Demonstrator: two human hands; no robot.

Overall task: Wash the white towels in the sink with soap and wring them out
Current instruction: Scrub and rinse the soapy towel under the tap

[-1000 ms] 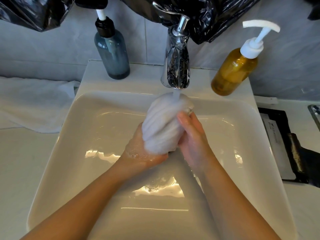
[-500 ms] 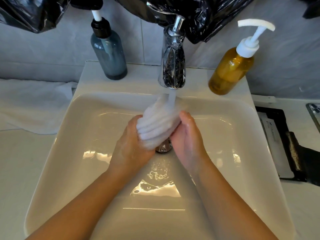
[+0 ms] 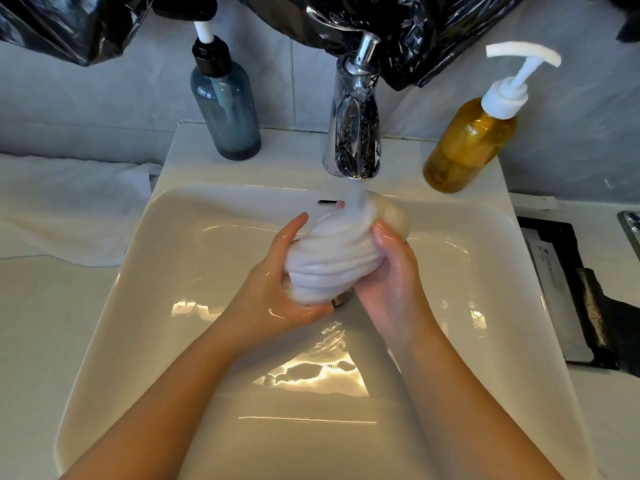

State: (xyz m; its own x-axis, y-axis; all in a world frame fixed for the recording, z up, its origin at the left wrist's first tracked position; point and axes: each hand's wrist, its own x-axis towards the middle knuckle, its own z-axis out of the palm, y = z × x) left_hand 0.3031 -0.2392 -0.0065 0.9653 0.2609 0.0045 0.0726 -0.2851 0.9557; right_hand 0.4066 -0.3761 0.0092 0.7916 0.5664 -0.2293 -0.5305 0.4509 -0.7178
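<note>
A bunched, wet white towel (image 3: pixel 337 259) is held over the middle of the white sink (image 3: pixel 173 271), right under the chrome tap (image 3: pixel 353 133), whose water runs onto its upper end. My left hand (image 3: pixel 277 285) grips the towel's lower left side from below. My right hand (image 3: pixel 391 275) grips its right side, thumb on top. Both hands are wet. A second white towel (image 3: pixel 69 209) lies on the counter to the left of the sink.
A blue-grey pump bottle (image 3: pixel 225 105) stands on the sink ledge at back left and an amber pump bottle (image 3: pixel 471 140) at back right. Black plastic sheeting (image 3: pixel 415 26) hangs above the tap. A dark tray (image 3: pixel 568 292) lies on the counter at right. Water pools in the basin.
The towel has been turned and lifted between my hands, its roll now lying more sideways, and both hands have shifted up and right towards the tap.
</note>
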